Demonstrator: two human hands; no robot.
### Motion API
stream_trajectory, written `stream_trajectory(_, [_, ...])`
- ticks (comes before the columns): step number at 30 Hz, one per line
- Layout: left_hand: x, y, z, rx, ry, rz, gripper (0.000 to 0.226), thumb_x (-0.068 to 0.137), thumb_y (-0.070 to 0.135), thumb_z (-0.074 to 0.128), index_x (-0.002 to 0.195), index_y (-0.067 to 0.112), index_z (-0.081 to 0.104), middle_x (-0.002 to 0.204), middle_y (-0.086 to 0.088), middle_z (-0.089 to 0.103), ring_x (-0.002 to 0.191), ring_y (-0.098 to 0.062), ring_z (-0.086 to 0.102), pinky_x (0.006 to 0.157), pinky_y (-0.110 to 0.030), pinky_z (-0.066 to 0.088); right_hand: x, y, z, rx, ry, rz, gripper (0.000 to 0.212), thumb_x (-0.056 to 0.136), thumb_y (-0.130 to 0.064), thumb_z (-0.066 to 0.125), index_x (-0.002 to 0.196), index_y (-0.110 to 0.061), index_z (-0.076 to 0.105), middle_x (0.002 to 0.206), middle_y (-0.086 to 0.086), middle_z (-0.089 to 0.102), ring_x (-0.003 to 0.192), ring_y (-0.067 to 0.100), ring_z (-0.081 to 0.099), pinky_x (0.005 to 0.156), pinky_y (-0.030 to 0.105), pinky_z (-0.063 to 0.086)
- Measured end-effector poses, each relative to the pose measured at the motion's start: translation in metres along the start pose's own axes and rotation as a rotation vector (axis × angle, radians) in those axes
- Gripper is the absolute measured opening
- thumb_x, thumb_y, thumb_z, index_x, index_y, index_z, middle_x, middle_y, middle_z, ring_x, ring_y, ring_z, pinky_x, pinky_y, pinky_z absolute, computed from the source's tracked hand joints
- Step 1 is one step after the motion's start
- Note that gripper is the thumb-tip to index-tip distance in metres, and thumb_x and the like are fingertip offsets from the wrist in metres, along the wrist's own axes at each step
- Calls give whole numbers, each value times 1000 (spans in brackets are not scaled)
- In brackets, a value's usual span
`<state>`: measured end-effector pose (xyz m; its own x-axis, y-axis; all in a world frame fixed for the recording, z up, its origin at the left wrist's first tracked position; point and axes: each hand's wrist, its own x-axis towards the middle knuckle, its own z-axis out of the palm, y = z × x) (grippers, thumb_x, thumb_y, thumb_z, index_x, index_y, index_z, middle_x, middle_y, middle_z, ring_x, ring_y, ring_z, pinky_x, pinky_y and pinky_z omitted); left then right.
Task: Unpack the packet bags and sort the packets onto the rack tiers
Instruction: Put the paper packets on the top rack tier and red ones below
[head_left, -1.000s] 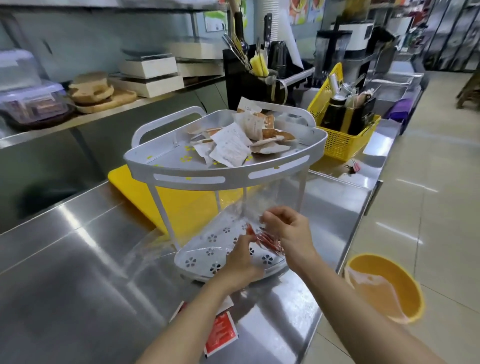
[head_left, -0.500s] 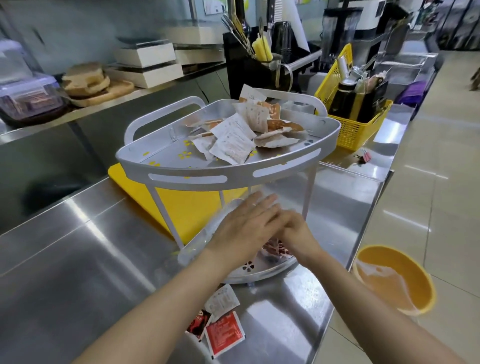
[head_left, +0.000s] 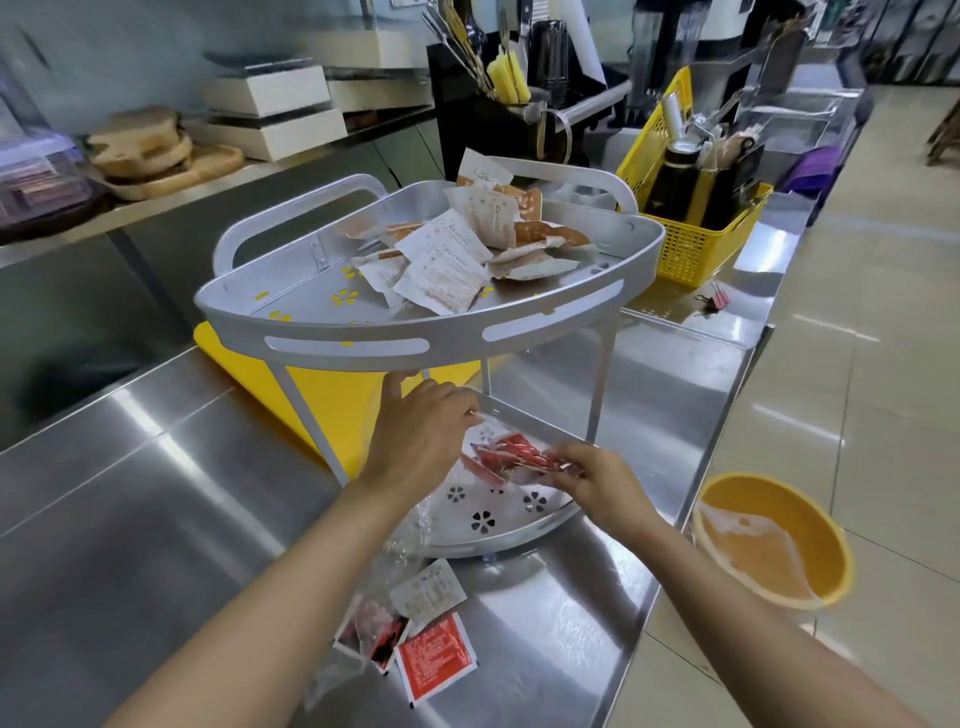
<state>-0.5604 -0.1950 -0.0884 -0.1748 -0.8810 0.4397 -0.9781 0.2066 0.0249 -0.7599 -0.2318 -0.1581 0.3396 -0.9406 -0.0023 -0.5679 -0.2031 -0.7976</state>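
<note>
Spreading the red sauce packets (head_left: 511, 458) flat across the grey perforated rack's lower tier (head_left: 501, 522) should suit the right hand (head_left: 597, 480), whose grip pinches them, while I cannot tell the left hand's (head_left: 421, 436) grip.

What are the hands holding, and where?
The right hand pinches the red packets at their right end. Whether the left hand holds anything cannot be told.

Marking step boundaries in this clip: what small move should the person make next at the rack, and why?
Probably the right hand should release the red packets onto the rack's lower tier. It pinches them over that tier, white packets sit sorted on the upper tier, and another red packet waits on the steel counter.
</note>
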Motion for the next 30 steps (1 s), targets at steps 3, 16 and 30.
stream_trajectory(3, [0,-6,-2,-73,-32,-103,17,90,25,56,76,19,63,75,7,68,79,-17,61,95,-29,13,1,0,-11,92,34,16,19,75,-7,72,93,-4,72,60,-5,64,54,2,60,58,18,46])
stream_trajectory(16, [5,-17,9,-209,108,-424,8,88,24,58,86,22,65,96,7,65,106,-16,52,89,-29,15,10,-48,-51,90,321,-268,13,78,-9,69,88,-2,73,85,-1,67,78,8,60,71,5,43])
stream_trajectory(30, [-1,5,8,-286,-327,-360,45,85,39,60,117,19,37,84,1,55,93,-23,55,99,-35,25,9,-51,-29,347,178,-99,13,86,-2,57,75,-9,58,71,11,62,75,33,63,76,43,51])
